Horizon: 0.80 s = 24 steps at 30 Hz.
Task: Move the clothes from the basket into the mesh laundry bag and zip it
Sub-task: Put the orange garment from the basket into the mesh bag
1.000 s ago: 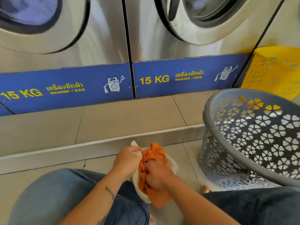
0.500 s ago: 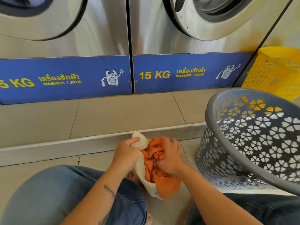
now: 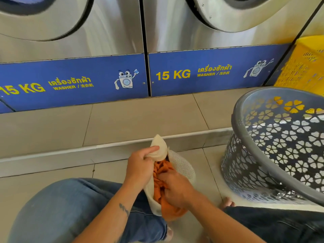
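At lower centre of the frame, the left hand [image 3: 140, 168] pinches the cream mesh laundry bag [image 3: 182, 165] by its rim. The right hand [image 3: 177, 189] has its grip closed on orange clothes [image 3: 162, 171] inside the bag's mouth. The grey basket [image 3: 249, 165] stands tilted on the tiled floor [image 3: 43, 174] at right, below two washers [image 3: 114, 37].

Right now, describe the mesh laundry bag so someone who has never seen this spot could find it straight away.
Start at the two steel washers with blue 15 KG panels, then drop to the tiled floor before them. Left of the grey flower-cut basket, the cream mesh bag sits between the person's knees, gripped by the left hand. It alone has orange cloth spilling out.
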Motion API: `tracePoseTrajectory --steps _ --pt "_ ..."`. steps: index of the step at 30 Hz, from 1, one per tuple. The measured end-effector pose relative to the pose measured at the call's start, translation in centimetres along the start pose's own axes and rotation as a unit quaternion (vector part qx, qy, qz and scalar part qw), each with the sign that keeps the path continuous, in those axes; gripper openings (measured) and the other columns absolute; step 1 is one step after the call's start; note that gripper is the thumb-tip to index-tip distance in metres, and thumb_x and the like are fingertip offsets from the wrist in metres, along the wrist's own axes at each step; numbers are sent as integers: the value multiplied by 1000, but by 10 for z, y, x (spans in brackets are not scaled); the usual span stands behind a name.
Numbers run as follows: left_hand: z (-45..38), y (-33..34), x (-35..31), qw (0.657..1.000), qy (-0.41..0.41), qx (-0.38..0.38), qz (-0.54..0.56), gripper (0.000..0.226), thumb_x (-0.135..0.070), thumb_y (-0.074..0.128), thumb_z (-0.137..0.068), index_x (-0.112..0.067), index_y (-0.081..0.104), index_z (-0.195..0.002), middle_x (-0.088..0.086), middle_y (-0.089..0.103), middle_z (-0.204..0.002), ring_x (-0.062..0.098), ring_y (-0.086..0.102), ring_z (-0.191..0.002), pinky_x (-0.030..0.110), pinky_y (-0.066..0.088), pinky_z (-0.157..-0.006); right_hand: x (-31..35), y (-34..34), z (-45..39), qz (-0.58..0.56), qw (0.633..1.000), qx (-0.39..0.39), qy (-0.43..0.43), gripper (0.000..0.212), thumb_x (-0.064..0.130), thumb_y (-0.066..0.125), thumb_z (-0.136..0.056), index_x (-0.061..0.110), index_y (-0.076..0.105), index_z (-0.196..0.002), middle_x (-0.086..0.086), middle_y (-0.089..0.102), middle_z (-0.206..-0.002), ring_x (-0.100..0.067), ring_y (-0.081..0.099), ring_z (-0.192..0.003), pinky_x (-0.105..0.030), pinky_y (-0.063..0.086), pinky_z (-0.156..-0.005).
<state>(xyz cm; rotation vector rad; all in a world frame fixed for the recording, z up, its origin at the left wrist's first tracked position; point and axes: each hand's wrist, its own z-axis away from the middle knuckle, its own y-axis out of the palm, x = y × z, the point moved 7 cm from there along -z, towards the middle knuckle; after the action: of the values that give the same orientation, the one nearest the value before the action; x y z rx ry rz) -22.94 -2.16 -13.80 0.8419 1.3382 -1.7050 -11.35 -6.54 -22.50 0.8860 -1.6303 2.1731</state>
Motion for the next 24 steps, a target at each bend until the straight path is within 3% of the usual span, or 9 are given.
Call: tracePoseTrajectory --steps 3,7,10,11,14,18,21,24 --pt "-2 0 2 1000 3 13 -2 51 2 39 -92 -31 71 -113 -5 60 -122 1 56 -88 5 42 -64 -35 8 -19 -23 993 39 105 32 35 48 -84 24 66 -107 -2 63 -125 -27 55 -118 -44 51 -95" --pt "-9 0 7 1000 -14 -6 -25 51 1 38 -92 -32 70 -115 1 60 -130 12 56 -97 20 47 -78 -43 -10 -38 -126 977 20 173 50 26 46 -78 30 54 -127 -2 62 -129 -29 56 -117 -49 48 -100" --pt "-11 4 8 999 -1 -9 -39 47 -5 41 -94 -36 64 -120 4 64 -124 18 61 -81 25 52 -65 -29 -30 -35 -203 965 -14 168 63 24 55 -76 30 47 -138 2 59 -135 -24 55 -124 -46 48 -104" --pt "-11 5 6 999 4 -5 -37 44 -8 42 -95 -36 62 -124 3 63 -125 19 61 -84 26 52 -68 -24 -40 -27 -228 960 -34 159 62 22 59 -76 32 49 -136 6 60 -132 -19 58 -120 -43 50 -102" --pt "-9 13 0 997 19 28 -74 46 -14 51 -95 -30 51 -138 -2 52 -139 19 52 -119 32 46 -96 -15 -64 7 -196 967 -50 155 57 28 65 -78 37 48 -133 11 55 -129 -14 57 -115 -38 51 -98" --pt "-6 14 -5 994 37 39 -98 59 0 48 -90 -28 46 -142 -3 45 -146 19 45 -128 33 41 -105 -8 -57 46 -112 963 80 233 94 51 68 -72 49 12 -148 -1 37 -143 -30 52 -121 -35 45 -89" --pt "-1 16 -11 993 33 58 -94 67 6 46 -87 -30 44 -143 -1 41 -149 20 43 -131 38 42 -107 8 -37 51 -165 955 74 234 111 45 71 -66 50 -3 -149 2 48 -136 -25 59 -109 -33 49 -81" --pt "4 18 -11 990 29 88 -103 71 5 49 -86 -33 40 -145 -1 39 -150 22 44 -129 39 45 -103 3 -23 44 -246 939 9 242 103 23 67 -69 48 7 -149 3 55 -130 -22 60 -111 -37 55 -86"
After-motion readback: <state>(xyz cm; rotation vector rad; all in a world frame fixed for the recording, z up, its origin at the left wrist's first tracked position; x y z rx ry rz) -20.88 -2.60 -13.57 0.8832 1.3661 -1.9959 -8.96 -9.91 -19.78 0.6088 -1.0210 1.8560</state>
